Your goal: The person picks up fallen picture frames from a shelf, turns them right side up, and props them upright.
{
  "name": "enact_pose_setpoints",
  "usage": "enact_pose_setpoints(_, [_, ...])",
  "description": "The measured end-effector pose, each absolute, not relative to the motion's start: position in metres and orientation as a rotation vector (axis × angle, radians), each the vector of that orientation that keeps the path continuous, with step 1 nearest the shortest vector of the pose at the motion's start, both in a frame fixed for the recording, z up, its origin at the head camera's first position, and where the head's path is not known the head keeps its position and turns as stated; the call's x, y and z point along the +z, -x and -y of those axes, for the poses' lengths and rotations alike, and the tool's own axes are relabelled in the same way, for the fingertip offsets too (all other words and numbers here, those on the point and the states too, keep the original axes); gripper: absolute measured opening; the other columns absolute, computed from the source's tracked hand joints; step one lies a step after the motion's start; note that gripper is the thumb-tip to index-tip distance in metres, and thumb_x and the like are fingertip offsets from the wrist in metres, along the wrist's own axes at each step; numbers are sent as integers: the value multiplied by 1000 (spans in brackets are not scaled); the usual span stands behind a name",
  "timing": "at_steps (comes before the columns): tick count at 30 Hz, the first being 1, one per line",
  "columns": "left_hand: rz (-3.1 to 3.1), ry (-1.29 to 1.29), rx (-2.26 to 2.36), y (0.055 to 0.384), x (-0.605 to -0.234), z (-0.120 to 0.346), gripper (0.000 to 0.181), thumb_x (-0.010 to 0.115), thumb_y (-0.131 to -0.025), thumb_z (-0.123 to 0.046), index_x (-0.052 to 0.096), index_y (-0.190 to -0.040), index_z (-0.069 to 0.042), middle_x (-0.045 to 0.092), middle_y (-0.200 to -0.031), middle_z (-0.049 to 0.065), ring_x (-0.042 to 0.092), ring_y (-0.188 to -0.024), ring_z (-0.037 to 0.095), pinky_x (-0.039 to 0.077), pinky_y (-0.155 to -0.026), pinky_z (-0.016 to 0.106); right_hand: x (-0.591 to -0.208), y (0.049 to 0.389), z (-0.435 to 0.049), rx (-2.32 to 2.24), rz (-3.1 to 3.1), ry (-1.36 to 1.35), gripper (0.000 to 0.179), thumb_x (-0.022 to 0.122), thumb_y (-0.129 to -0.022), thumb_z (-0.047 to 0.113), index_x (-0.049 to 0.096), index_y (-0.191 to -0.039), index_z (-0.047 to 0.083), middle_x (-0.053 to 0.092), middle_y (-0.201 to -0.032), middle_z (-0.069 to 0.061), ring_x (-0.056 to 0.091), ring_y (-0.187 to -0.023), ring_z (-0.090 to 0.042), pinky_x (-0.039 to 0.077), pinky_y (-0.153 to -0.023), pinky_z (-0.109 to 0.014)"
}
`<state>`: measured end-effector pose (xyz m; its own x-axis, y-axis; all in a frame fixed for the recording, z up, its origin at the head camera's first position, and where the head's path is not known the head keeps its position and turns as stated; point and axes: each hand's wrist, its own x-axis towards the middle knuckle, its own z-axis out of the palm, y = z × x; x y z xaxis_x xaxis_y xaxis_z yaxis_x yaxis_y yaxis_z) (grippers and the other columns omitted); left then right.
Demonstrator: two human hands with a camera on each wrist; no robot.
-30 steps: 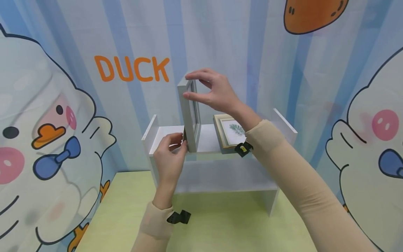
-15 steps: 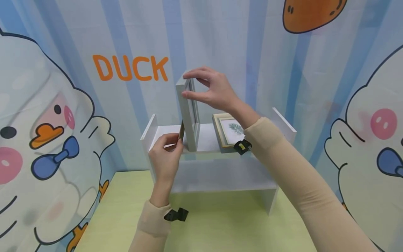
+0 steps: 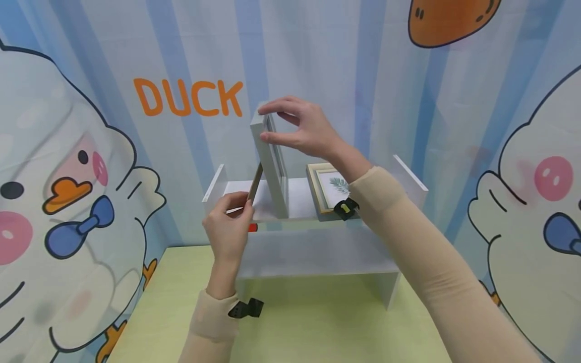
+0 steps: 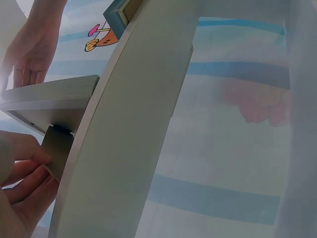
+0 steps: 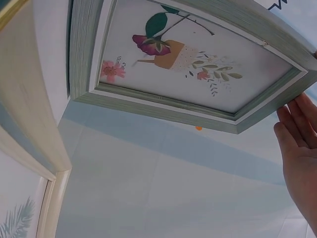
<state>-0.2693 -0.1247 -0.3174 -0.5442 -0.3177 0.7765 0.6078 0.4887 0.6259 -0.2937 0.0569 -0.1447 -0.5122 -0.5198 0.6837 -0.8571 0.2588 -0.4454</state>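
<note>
A grey-green picture frame [image 3: 274, 174] stands on the upper shelf board, seen nearly edge-on in the head view and leaning slightly left. My right hand [image 3: 306, 128] holds its top corner between thumb and fingers. The right wrist view shows the frame's front [image 5: 163, 112], with a pressed flower and printed blooms behind the pane. Left of the frame, my left hand [image 3: 228, 222] pinches the lower part of its flat support leg [image 3: 256, 182], which is swung out from the back. In the left wrist view the leg [image 4: 58, 148] meets the frame's back at a dark hinge.
A white two-level shelf [image 3: 317, 249] stands on a yellow-green table [image 3: 327, 322]. On its upper board, to the right, lies a pale-edged frame [image 3: 316, 191] with a leaf print. Something small and red [image 3: 252, 228] shows under the upper board. A duck-print curtain [image 3: 327, 60] hangs behind.
My left hand has moved left, swinging the support leg away from the frame's back. The frame's top has tipped a little left, and my right hand has moved slightly with it.
</note>
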Motion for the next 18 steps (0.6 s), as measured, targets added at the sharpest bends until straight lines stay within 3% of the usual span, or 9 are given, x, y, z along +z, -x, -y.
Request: enact_pose_setpoints(18, [1815,133,-1094,259,-317,132,13,69,-84,-7,73,-95,0,73,-90,14,72,-76,24,59,-69,35,-146,296,-42,1117,2109,-1361,42,72,-82,8,60,-120,-6,57,-125,-19,51,-122,-27,38,-109,-27])
